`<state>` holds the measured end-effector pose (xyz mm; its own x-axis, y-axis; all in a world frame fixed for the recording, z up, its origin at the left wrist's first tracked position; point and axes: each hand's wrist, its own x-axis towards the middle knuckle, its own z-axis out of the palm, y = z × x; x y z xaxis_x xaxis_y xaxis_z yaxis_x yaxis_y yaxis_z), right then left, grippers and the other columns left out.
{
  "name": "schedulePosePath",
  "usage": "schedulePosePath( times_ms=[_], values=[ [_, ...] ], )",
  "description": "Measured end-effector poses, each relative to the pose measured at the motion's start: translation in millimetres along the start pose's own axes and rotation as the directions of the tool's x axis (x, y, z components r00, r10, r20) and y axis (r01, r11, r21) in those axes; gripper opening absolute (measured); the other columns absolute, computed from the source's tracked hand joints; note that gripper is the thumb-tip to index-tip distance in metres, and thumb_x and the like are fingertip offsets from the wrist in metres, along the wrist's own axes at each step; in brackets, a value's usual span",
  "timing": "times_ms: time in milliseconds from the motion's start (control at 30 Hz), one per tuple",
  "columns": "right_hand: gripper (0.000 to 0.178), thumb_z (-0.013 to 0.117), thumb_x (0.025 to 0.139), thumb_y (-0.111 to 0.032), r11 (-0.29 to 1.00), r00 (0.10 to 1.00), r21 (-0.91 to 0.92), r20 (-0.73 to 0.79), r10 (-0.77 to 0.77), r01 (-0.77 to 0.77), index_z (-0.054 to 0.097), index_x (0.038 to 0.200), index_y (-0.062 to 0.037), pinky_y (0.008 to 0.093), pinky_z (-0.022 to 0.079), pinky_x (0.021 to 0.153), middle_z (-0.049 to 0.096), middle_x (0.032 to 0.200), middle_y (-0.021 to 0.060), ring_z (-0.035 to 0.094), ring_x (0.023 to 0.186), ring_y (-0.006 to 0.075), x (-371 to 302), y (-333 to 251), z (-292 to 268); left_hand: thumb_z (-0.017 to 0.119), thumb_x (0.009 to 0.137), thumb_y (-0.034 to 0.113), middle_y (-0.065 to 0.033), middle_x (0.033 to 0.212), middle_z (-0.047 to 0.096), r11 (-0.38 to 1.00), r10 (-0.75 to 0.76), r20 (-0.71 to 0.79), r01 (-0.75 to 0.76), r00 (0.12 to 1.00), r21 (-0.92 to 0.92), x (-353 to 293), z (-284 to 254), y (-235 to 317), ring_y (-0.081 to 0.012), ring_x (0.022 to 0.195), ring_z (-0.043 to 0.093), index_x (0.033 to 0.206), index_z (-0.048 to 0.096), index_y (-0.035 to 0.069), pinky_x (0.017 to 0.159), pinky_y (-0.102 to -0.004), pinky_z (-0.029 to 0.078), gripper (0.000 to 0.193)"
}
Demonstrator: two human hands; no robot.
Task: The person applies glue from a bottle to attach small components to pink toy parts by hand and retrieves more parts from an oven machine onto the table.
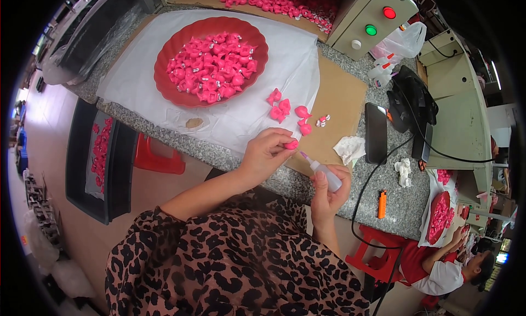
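My left hand pinches a small pink molded piece between thumb and fingers near the table's front edge. In my right hand is a translucent squeeze bottle, tilted so that its thin nozzle points up toward the pink piece. A small gap seems to lie between nozzle and piece. Just beyond my hands, several loose pink pieces rest on white paper. Some small white-and-pink bits lie on the brown cardboard. Farther left, a red scalloped plate is heaped with similar pink pieces.
A grey machine panel with lit buttons stands at the back. Right of my hands lie crumpled tissue, a dark phone, an orange lighter and a black cable. A dark bin stands at left; a co-worker sits at right.
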<state>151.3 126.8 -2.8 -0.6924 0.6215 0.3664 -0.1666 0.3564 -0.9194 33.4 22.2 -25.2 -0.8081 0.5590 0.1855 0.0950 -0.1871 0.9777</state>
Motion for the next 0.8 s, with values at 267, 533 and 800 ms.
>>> schedulePosePath(
  times_ms=[267, 533, 800],
  values=[
    [0.015, 0.053, 0.080, -0.004, 0.999, 1.000, 0.049, -0.022, 0.000, 0.001, 0.041, 0.088, -0.0006, 0.0190, 0.040, 0.051, 0.045, 0.086, 0.0084, 0.050, 0.061, 0.0112, 4, -1, 2, 0.058, 0.074, -0.001, -0.0094, 0.099, 0.051, 1.000, -0.021, 0.018, 0.021, 1.000, -0.021, 0, 0, 6, -0.0126, 0.084, 0.056, 0.089, 0.057, -0.002, 0.071, -0.0228, 0.051, 0.015],
    [0.015, 0.055, 0.079, -0.007, 0.926, 0.979, 0.345, -0.076, 0.191, -0.154, 0.044, 0.087, -0.0010, 0.0191, 0.040, 0.049, 0.046, 0.085, 0.0082, 0.050, 0.060, 0.0115, 10, -6, -5, 0.054, 0.079, 0.006, -0.0074, 0.092, 0.053, 0.961, -0.035, 0.252, -0.037, 0.967, 0.274, 6, -11, 20, -0.0109, 0.073, 0.052, 0.100, 0.054, 0.001, 0.061, -0.0224, 0.043, 0.021],
    [0.015, 0.057, 0.077, -0.009, 0.930, 0.972, 0.284, 0.102, 0.212, -0.232, 0.046, 0.084, -0.0020, 0.0188, 0.038, 0.049, 0.048, 0.082, 0.0070, 0.049, 0.058, 0.0108, 34, -16, -20, 0.043, 0.086, 0.011, -0.0104, 0.093, 0.053, 0.976, -0.202, 0.513, 0.126, 0.835, 0.179, 14, -24, 25, -0.0175, 0.084, 0.051, 0.117, 0.044, 0.004, 0.074, -0.0272, 0.040, 0.032]
  ],
)
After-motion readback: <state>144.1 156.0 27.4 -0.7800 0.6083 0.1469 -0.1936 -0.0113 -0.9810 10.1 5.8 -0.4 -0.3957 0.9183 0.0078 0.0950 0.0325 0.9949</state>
